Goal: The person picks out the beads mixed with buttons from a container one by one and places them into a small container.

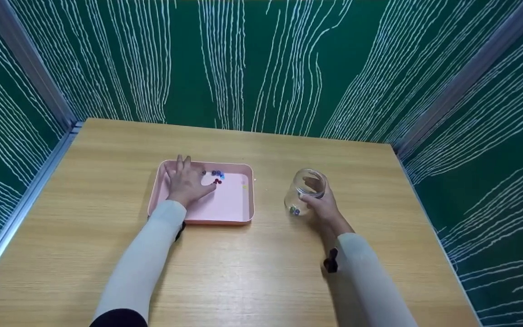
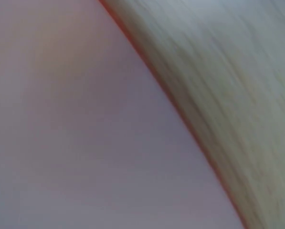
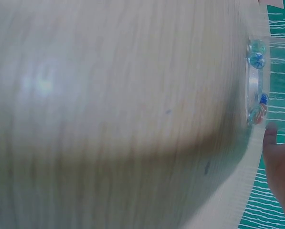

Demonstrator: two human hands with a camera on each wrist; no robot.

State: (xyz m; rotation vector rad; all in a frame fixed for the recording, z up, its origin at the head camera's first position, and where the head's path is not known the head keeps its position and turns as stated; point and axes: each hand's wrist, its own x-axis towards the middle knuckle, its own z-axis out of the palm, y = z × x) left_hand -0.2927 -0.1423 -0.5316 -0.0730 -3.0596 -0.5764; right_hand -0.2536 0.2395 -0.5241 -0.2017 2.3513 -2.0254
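Note:
My right hand (image 1: 326, 206) grips a clear glass jar (image 1: 292, 195) around its side, thumb at the front below the rim. The jar stands slightly tilted on the wooden table, with a few glass marbles (image 1: 294, 210) at its bottom. In the right wrist view, blue, green and reddish marbles (image 3: 258, 59) show through the jar's base. Over the left part of a pink tray (image 1: 216, 210), my left hand (image 1: 186, 184) has its fingers spread, its thumb tip close to some dark red marbles (image 1: 217, 181). Several blue and purple marbles (image 1: 217, 173) lie behind them.
A small yellow piece (image 1: 244, 186) lies near the tray's right wall. The wooden table (image 1: 261, 268) extends around tray and jar. Green panels (image 1: 261, 63) with white wavy lines and grey frame posts (image 1: 461, 77) enclose its back and sides.

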